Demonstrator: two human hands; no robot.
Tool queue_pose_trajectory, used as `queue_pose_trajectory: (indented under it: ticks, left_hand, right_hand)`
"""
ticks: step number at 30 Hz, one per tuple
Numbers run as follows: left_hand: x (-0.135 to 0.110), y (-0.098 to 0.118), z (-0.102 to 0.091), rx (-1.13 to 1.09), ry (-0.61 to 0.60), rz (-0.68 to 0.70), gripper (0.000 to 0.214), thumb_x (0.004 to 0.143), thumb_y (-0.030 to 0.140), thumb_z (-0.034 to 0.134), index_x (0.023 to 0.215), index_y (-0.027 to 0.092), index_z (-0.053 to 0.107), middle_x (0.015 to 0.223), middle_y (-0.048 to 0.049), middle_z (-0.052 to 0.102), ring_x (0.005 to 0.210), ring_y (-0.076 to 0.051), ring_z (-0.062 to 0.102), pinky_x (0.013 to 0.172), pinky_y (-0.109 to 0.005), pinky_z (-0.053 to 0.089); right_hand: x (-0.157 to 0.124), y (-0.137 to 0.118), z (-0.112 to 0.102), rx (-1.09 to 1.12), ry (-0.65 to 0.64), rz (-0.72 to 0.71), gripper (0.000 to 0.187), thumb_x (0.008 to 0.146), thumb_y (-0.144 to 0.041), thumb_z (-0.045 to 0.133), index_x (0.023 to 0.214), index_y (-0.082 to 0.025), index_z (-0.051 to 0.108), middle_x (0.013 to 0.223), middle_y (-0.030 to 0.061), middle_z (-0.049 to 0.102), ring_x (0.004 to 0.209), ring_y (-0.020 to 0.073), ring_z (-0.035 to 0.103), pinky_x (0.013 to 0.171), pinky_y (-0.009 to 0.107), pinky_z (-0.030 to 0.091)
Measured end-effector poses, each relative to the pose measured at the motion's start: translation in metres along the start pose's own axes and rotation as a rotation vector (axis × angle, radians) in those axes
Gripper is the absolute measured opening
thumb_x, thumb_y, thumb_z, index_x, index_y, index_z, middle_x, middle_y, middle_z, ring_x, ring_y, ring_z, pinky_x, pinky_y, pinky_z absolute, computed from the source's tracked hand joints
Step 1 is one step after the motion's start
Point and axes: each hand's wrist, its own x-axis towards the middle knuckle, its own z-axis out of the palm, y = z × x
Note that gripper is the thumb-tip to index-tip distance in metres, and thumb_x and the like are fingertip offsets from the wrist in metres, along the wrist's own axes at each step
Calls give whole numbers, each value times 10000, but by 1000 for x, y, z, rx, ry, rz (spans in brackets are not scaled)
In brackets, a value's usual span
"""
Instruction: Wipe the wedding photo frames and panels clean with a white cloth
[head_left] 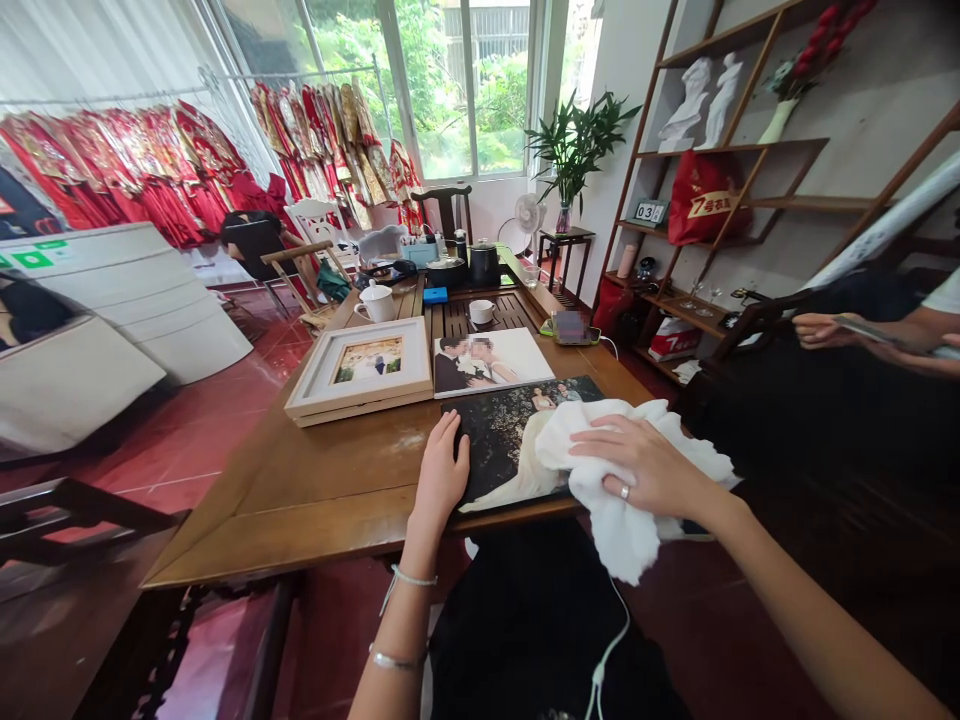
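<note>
A dark wedding photo panel (491, 435) lies flat at the near edge of the wooden table. My left hand (446, 465) rests on the panel's left edge, its fingers stretched out and holding nothing. A bunched white towel (622, 540) covers the panel's right part and hangs over the table edge. My right hand (637, 465), with a ring on one finger, grips the towel and presses it on the panel. Behind lies a second wedding photo panel (517, 375), showing a couple. To its left is a light wooden picture frame (364, 402), which appears stacked on another.
On the wooden table (300, 490) stand a lidded white cup (375, 300), a small white cup (481, 312) and a dark kettle (484, 265). A phone-like device (574, 328) with a cable lies at the right edge. Another person's hands (862, 335) hold a flat object at right.
</note>
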Motion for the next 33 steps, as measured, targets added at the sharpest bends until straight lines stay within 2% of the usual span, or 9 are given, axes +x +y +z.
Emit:
queue_pose_trajectory:
  ticks: [5, 9, 14, 19, 26, 33]
  left_hand:
    - [0, -1, -1, -20, 2, 4, 390, 918, 264, 459, 1271, 156, 588, 1411, -144, 549, 1361, -254, 461, 1165, -466, 340]
    - [1, 2, -2, -2, -25, -7, 409, 926, 259, 445, 1286, 115, 574, 1421, -169, 534, 1372, -254, 448, 1174, -457, 326]
    - [1, 4, -3, -9, -32, -19, 417, 930, 258, 438, 1296, 104, 566, 1429, -175, 525, 1380, -253, 437, 1176, -454, 323]
    - [1, 1, 0, -37, 6, -10, 390, 919, 261, 461, 1275, 160, 584, 1415, -143, 544, 1361, -250, 461, 1169, -467, 332]
    - [1, 0, 3, -28, 17, -8, 389, 921, 255, 450, 1277, 163, 578, 1416, -143, 539, 1360, -248, 460, 1170, -467, 331]
    - [0, -1, 3, -17, 15, -8, 396, 924, 258, 448, 1278, 138, 576, 1410, -164, 541, 1353, -255, 468, 1166, -465, 336]
  right_hand:
    - [45, 33, 5, -28, 30, 37, 426, 778, -197, 519, 1162, -266, 690, 1241, 52, 670, 1151, 302, 534, 928, 477, 403]
    - [82, 59, 11, -23, 45, 65, 405, 792, -210, 516, 1154, -247, 693, 1234, 36, 678, 1122, 285, 538, 948, 439, 382]
    - [104, 69, 17, -47, 81, 150, 409, 797, -239, 518, 1169, -233, 689, 1202, 68, 681, 1109, 287, 542, 932, 421, 374]
    - [95, 57, 18, -76, 112, 175, 412, 802, -248, 508, 1174, -237, 683, 1218, 81, 672, 1128, 304, 526, 894, 432, 388]
    - [54, 26, 18, -71, 100, 11, 426, 786, -173, 495, 1164, -252, 675, 1246, 43, 669, 1160, 300, 512, 925, 458, 369]
    - [17, -13, 14, -49, 102, -57, 479, 734, -130, 504, 1169, -255, 661, 1280, 39, 652, 1200, 316, 486, 969, 503, 326]
